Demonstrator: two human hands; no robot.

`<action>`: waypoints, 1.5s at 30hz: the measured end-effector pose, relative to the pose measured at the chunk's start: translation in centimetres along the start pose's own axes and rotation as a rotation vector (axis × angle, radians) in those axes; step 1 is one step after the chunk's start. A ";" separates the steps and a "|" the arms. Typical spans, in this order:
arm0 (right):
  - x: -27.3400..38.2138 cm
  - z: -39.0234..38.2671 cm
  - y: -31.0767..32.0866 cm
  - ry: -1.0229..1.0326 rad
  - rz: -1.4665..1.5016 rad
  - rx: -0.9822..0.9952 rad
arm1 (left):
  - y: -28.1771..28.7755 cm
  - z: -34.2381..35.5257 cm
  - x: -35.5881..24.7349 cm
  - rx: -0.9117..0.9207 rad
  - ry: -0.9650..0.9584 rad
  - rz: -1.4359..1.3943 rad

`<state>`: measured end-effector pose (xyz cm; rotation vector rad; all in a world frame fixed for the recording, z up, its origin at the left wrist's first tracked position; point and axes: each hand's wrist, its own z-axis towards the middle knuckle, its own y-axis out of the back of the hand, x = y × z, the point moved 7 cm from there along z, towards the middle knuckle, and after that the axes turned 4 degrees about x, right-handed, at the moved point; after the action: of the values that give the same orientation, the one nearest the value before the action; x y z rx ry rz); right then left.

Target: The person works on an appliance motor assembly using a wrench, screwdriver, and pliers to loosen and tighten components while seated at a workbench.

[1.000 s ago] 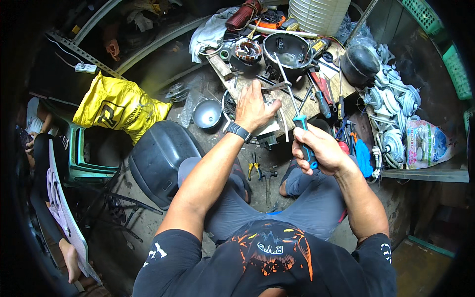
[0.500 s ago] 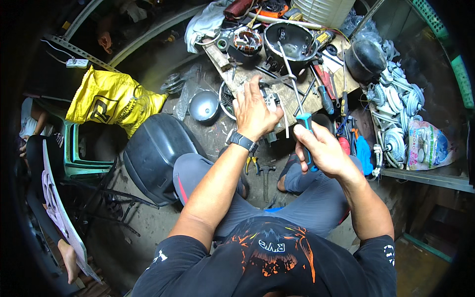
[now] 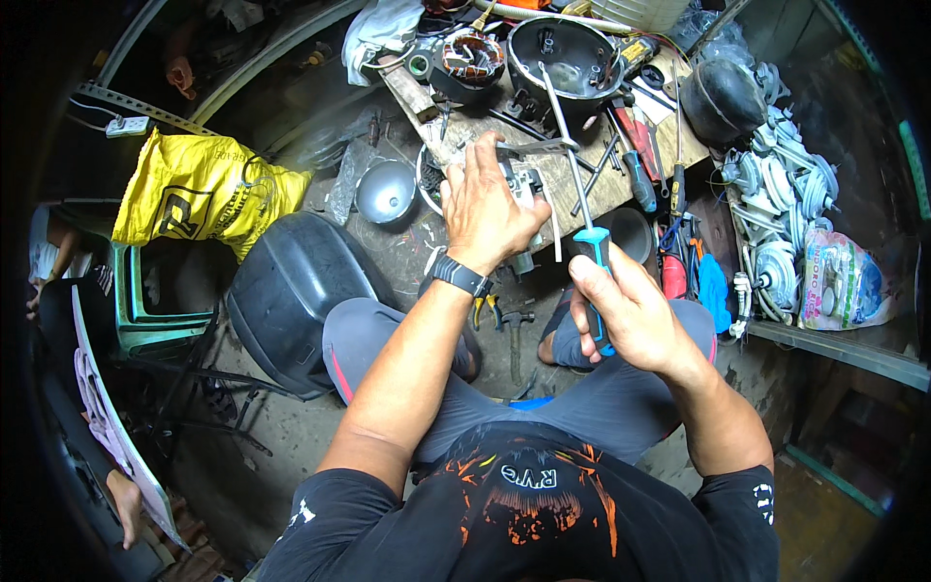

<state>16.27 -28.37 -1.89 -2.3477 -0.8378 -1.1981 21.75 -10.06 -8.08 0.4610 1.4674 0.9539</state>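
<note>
Screwdriver [image 3: 593,242] stays gripped in the right hand [image 3: 628,308] at centre frame as I see the bench [image 3: 611,195] sitting higher now, work seemingly little advanced; whether the left hand [image 3: 485,206] grips the metal part [image 3: 527,181], upper centre, I cannot tell.

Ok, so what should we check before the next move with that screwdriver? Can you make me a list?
1. Right hand wrapped around the screwdriver: ok, the fingers close on its blue handle.
2. Left hand holding the metal part firmly: cannot tell, the hand covers some of it.
3. Screwdriver tip touching something: cannot tell, it appears against the black bowl-shaped housing, but depth is unclear.
4. Wooden table free of loose tools: not ok, another blue-handled tool lies there.
5. Floor free of tools: not ok, a hammer and pliers are there.
</note>
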 end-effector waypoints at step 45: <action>2.2 1.6 6.2 0.077 -0.170 0.111 | 0.1 -0.3 0.0 -0.051 -0.048 0.047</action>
<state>22.30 -31.43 -1.38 -2.1642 -1.0669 -1.2656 21.42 -10.14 -8.07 0.4791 1.3911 1.0085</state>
